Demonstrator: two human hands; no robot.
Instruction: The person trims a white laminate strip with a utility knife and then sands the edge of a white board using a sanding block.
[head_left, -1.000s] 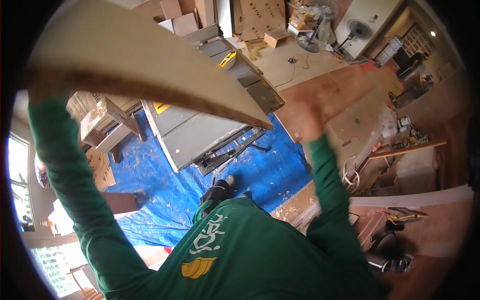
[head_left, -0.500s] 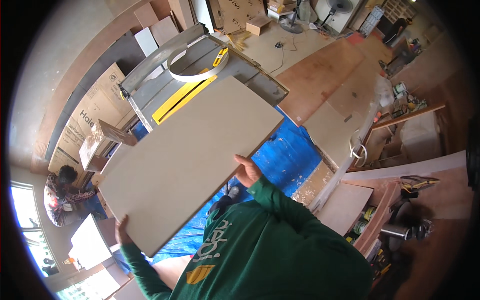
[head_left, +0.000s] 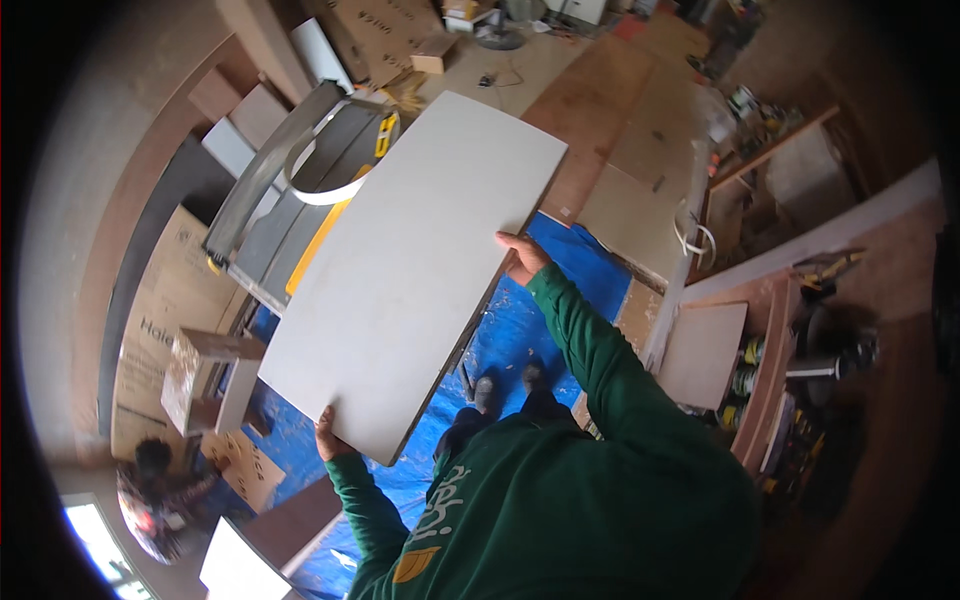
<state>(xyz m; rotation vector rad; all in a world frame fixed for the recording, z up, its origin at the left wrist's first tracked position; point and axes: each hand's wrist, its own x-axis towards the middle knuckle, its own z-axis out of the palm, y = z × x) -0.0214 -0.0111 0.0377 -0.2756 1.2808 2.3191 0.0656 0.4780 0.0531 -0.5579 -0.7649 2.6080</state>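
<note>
A large, pale rectangular board is held up in front of me, slanting from lower left to upper right. My left hand grips its near lower edge, with the thumb on top. Further up the same long edge, my right hand clasps it, thumb over the face and fingers out of sight beneath. Just beyond the board stands a grey table saw, partly covered by it. On the saw lie a white ring of edge strip, a yellow utility knife and a yellow insert strip.
Blue sheeting covers the floor at my feet. A small wooden box frame stands at left, near a crouching person. Brown panels lie at the far right. A wooden cabinet frame with cans and tools is at my right.
The board has turned steeper and shifted right, and both hands have moved with it, still gripping. My view has turned too, so the saw and room appear further left.
</note>
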